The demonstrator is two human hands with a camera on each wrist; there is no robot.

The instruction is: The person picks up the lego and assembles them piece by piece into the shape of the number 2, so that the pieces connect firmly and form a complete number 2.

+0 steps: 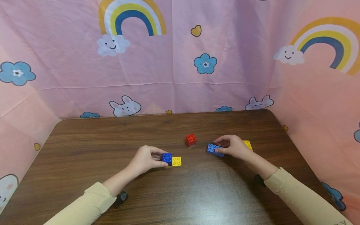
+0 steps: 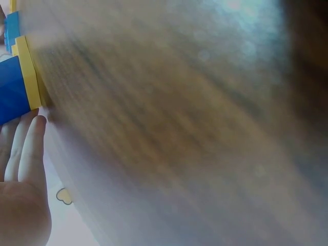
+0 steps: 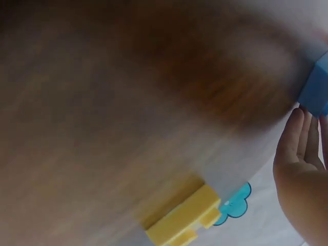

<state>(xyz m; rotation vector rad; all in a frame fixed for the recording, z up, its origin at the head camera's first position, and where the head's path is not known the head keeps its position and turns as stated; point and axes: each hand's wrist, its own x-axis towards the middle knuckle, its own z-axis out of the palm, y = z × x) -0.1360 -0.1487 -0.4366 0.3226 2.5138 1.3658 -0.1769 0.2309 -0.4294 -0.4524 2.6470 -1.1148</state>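
While the left hand (image 1: 145,160) pinches the dark blue brick (image 1: 167,157) atop a yellow brick (image 1: 177,161), the light blue brick (image 1: 212,149) is right and slightly far, long axis roughly left-right, right end pinched by the right hand (image 1: 235,148).

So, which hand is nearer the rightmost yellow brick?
Right. The right hand is just beside the yellow brick, partly hiding it; the left hand is far to its left.

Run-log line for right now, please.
left grip: holds dark-blue brick stacked on yellow brick | right grip: holds lighter-blue brick | red brick: untouched | second yellow brick: partly hidden, head view
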